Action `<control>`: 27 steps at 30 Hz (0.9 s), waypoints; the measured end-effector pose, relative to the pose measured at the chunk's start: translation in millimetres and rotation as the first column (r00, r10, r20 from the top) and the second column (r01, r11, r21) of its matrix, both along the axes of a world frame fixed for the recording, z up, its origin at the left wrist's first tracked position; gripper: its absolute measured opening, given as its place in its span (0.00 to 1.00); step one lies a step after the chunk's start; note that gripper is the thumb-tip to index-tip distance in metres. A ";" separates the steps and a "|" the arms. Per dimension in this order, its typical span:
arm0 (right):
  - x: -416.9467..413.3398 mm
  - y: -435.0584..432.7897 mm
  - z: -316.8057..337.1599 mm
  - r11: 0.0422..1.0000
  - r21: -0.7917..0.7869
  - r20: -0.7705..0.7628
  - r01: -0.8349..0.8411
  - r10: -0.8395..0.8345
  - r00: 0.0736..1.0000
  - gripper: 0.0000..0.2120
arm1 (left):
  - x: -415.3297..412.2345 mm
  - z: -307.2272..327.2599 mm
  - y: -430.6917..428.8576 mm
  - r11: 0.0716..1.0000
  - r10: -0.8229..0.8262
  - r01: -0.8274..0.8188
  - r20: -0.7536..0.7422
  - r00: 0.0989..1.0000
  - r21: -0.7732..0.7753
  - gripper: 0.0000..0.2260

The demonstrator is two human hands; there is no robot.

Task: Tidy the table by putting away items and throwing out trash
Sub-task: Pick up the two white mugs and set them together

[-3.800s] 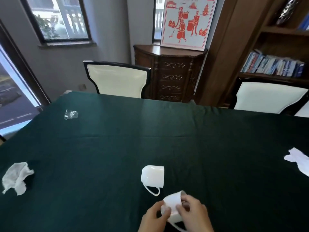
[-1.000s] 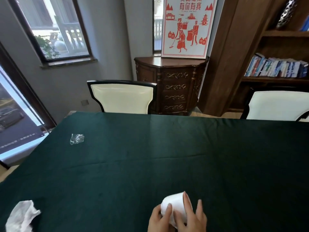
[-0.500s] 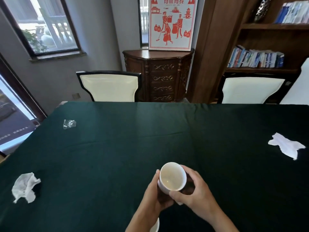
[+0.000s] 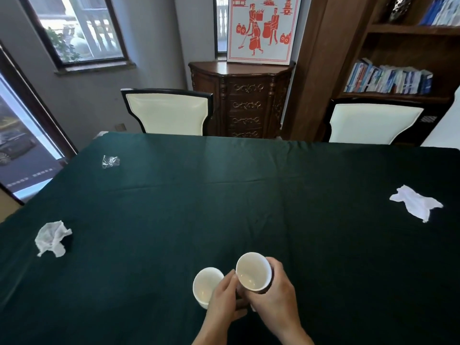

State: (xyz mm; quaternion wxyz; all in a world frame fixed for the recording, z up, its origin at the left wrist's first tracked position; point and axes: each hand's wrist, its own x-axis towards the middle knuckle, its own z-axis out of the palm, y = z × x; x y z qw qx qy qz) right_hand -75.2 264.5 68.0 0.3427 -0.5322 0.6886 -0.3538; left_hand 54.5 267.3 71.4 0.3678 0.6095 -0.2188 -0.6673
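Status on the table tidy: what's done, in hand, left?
Done: nothing visibly put away yet. In hand: both white cups, the left hand on the left cup, the right hand on the right cup. Left: crumpled tissue at the left, flat tissue at the right, clear plastic wrapper far left, all on the green tablecloth.

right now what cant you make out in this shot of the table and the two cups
- Head view: right cup, its outer wall and any handle are behind the right hand.
- Left cup: the left hand covers its near side, so its grip is unclear.
- Clear wrapper: too small to identify.
- Books: titles blurred.
- Forearms: cut off by the bottom edge.
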 end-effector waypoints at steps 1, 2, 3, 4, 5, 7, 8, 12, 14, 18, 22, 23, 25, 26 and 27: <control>4.2 2.2 -4.6 1.000 0.013 -0.016 0.019 -0.018 1.000 0.39 | -0.1 -4.2 4.4 1.000 0.014 -0.015 0.015 1.000 0.001 0.11; 8.3 3.9 -8.6 0.999 0.025 -0.025 0.041 -0.041 0.999 0.40 | -0.5 -6.4 8.0 1.000 0.025 -0.025 0.029 0.999 0.005 0.12; 12.1 4.9 -12.2 0.997 0.039 -0.026 0.066 -0.065 0.998 0.40 | -0.8 -7.0 11.1 0.999 0.033 -0.033 0.034 0.999 0.007 0.12; 15.6 5.3 -15.4 0.995 0.057 -0.028 0.085 -0.084 0.996 0.39 | -1.0 -8.2 13.4 0.999 0.042 -0.042 0.035 0.999 0.009 0.12; 18.7 4.9 -18.7 0.992 0.079 -0.032 0.097 -0.094 0.995 0.39 | -1.0 -9.5 14.6 0.999 0.051 -0.051 0.033 0.998 0.006 0.12; 23.7 3.0 -25.5 0.986 0.126 -0.048 0.107 -0.102 0.994 0.40 | -1.0 -11.3 15.2 0.999 0.048 -0.048 0.031 0.998 -0.003 0.12; 25.6 1.8 -28.7 0.983 0.146 -0.056 0.113 -0.106 0.993 0.41 | -0.7 -13.2 14.9 0.999 0.047 -0.047 0.027 0.999 -0.005 0.13; 29.1 -1.3 -36.4 0.975 0.188 -0.069 0.121 -0.110 0.992 0.43 | 0.3 -19.0 13.1 0.999 0.039 -0.038 0.013 0.999 -0.029 0.12; 27.7 -1.2 -37.8 0.973 0.197 -0.078 0.121 -0.107 0.991 0.43 | -0.1 -20.7 13.5 0.998 0.000 0.003 0.049 0.999 -0.062 0.14; 21.3 1.4 -42.8 0.966 0.227 -0.072 0.121 -0.107 0.992 0.43 | -3.9 -22.0 17.4 0.996 -0.067 0.070 0.063 0.996 -0.059 0.14; 19.1 5.1 -46.9 0.961 0.248 -0.051 0.126 -0.117 0.992 0.43 | -4.4 -24.0 19.4 0.993 -0.085 0.091 0.078 0.993 -0.073 0.14; 19.0 6.0 -47.7 0.962 0.245 -0.046 0.118 -0.110 0.993 0.43 | -3.9 -24.9 19.7 0.993 -0.083 0.090 0.086 0.993 -0.078 0.14; 18.3 8.7 -49.6 0.968 0.232 -0.023 0.093 -0.090 0.996 0.44 | -2.7 -27.8 23.3 0.994 -0.087 0.094 0.106 0.991 -0.061 0.14; 17.4 10.8 -50.8 0.972 0.222 -0.003 0.082 -0.083 0.997 0.45 | -1.1 -29.2 26.6 0.994 -0.087 0.092 0.099 0.991 -0.050 0.15; 16.0 13.4 -51.9 0.974 0.216 0.016 0.075 -0.080 0.997 0.48 | 1.4 -31.6 30.6 0.995 -0.085 0.090 0.098 0.992 -0.045 0.15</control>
